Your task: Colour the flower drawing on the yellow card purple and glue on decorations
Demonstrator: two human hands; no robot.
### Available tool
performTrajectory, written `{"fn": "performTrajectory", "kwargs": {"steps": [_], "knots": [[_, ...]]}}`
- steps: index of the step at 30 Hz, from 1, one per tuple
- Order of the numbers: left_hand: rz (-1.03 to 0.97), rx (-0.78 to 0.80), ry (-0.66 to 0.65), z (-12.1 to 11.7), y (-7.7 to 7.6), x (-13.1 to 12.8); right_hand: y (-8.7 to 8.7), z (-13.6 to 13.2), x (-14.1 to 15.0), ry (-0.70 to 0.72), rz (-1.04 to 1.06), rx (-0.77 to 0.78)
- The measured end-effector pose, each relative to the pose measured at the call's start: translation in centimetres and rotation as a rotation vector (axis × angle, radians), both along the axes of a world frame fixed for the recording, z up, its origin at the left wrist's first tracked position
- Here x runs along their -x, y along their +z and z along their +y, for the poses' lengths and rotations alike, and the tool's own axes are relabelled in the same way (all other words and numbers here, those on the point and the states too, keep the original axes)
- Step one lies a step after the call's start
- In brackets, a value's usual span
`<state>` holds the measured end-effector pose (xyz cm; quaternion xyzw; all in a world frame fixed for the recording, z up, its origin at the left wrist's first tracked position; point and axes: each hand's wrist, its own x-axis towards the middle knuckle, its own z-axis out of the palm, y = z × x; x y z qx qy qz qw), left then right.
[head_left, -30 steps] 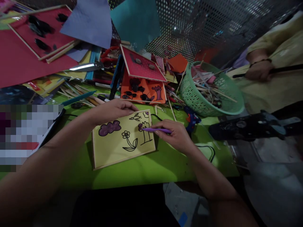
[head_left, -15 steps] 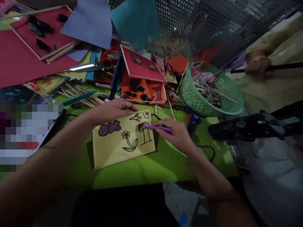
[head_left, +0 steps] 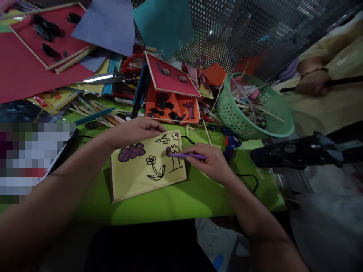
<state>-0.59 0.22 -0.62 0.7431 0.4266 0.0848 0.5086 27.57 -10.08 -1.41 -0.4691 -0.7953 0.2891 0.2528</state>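
Observation:
A yellow framed drawing board (head_left: 141, 173) lies on the green table (head_left: 184, 200). It shows a purple cloud, a flower, a bird and a tree outline. My left hand (head_left: 136, 130) rests flat on the board's top edge, fingers stretched out, pressing it down. My right hand (head_left: 211, 162) pinches a purple pen (head_left: 187, 155). The pen's tip touches the purple patch at the top of the tree.
A green basket (head_left: 255, 113) full of sticks stands at the right. Red and orange framed boards (head_left: 170, 94), scissors (head_left: 104, 78), pencils and coloured paper crowd the back. A blue glue gun (head_left: 230, 141) lies by my right hand. Another person's hand (head_left: 312, 81) holds a black rod at far right.
The pen tip has shifted slightly over the tree's purple patch. The other person's hand moved a little. My left hand has stayed put.

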Motion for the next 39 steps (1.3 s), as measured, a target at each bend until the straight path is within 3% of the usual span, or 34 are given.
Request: {"fn": "performTrajectory", "kwargs": {"steps": [12, 26, 39], "knots": [[0.023, -0.007, -0.022, 0.04, 0.06, 0.04, -0.08, 0.08, -0.18, -0.087, 0.019, -0.044], [0.022, -0.037, -0.041, 0.09, 0.16, -0.03, 0.39, -0.14, 0.04, 0.013, -0.01, 0.017], [0.003, -0.022, -0.031, 0.15, -0.14, 0.15, 0.45, -0.13, -0.09, 0.003, -0.017, 0.021]]}}
